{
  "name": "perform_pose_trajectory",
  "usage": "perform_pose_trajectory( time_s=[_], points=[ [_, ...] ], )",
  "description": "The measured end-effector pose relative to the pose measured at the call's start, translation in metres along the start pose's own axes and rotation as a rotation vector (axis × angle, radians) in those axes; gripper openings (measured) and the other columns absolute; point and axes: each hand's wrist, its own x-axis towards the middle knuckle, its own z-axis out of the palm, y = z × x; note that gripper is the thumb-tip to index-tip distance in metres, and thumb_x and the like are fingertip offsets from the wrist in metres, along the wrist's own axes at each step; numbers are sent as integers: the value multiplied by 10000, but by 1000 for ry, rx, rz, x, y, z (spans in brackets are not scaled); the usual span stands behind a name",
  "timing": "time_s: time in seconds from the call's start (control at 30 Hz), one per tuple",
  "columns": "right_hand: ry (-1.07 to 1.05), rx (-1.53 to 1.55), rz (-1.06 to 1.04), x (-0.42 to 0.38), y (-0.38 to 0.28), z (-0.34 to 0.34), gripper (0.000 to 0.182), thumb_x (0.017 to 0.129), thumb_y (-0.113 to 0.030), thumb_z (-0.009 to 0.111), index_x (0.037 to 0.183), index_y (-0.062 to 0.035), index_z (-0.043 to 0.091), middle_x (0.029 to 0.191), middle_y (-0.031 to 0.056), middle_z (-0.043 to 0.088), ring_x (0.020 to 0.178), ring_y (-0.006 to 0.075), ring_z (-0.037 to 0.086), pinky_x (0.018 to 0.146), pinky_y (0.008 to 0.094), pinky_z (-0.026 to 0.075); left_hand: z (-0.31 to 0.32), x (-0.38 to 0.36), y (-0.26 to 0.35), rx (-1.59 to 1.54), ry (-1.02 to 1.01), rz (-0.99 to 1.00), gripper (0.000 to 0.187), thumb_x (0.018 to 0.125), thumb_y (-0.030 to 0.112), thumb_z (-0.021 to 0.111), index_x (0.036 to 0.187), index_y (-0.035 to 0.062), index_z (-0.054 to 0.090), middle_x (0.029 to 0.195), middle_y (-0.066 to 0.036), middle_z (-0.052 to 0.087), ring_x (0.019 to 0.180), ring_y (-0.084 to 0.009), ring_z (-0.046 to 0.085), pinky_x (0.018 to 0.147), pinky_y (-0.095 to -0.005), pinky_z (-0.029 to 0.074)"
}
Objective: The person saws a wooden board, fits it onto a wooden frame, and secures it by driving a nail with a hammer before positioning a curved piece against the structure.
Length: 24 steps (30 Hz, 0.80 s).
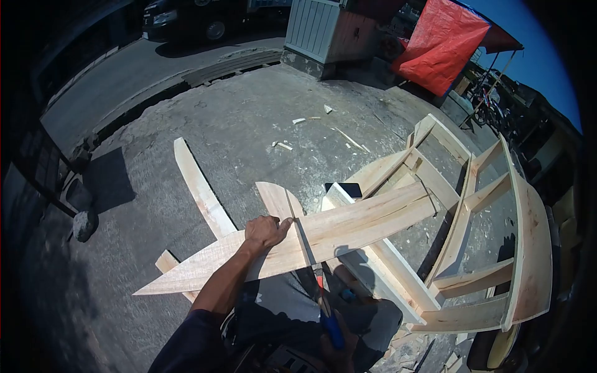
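A long pale wooden board (360, 221), pointed at its left end, lies across in front of me over other timber pieces. My left hand (267, 232) is closed over its far edge, thumb near a hand saw (331, 326). The saw's thin blade crosses the board just right of that hand, and its handle is red and blue. In the shade close to my body, my right hand (341, 351) is wrapped around the handle. Beyond the board, a piece with a rounded end (273, 194) sticks out beneath it.
At the right stands a curved wooden frame (525, 236) with cross ribs. A long plank (202, 189) lies left on the concrete (205, 112). Beside the board rests a dark phone (351, 189). Offcuts (298, 120) are scattered ahead. A red tarp (443, 43) hangs behind; a vehicle (193, 22) stands on the road.
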Motion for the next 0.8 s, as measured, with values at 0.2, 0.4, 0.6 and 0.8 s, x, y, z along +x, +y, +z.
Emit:
perform_pose_trajectory(
  time_s=[0.2,0.4,0.6,0.8],
  points=[
    [-61,48,38,3,-5,-15,616,736,-87,696,1346,-34,622,896,121,750,699,127,720,670,272,562,8,3,-6,2,38,11,756,939,697,409,1056,43,770,937,-255,733,975,-402,710,908,-503,531],
    [-144,93,211,55,-17,7,602,732,15,647,1332,26,602,946,151,737,820,145,715,741,268,541,3,-3,3,-6,48,1,701,958,644,434,992,34,778,959,-254,734,971,-395,713,917,-485,531],
    [-89,131,-37,40,-20,-9,620,740,0,663,1356,-11,595,738,110,658,603,107,635,572,275,494,-1,6,4,22,91,29,701,963,634,426,954,25,774,941,-260,731,967,-395,716,901,-489,535],
    [-140,-37,249,102,-16,60,655,730,-36,670,1378,-21,580,814,165,704,644,157,710,621,299,539,7,2,10,42,153,10,663,1013,509,407,836,-25,757,849,-307,702,866,-434,716,855,-510,540]
  ],
)
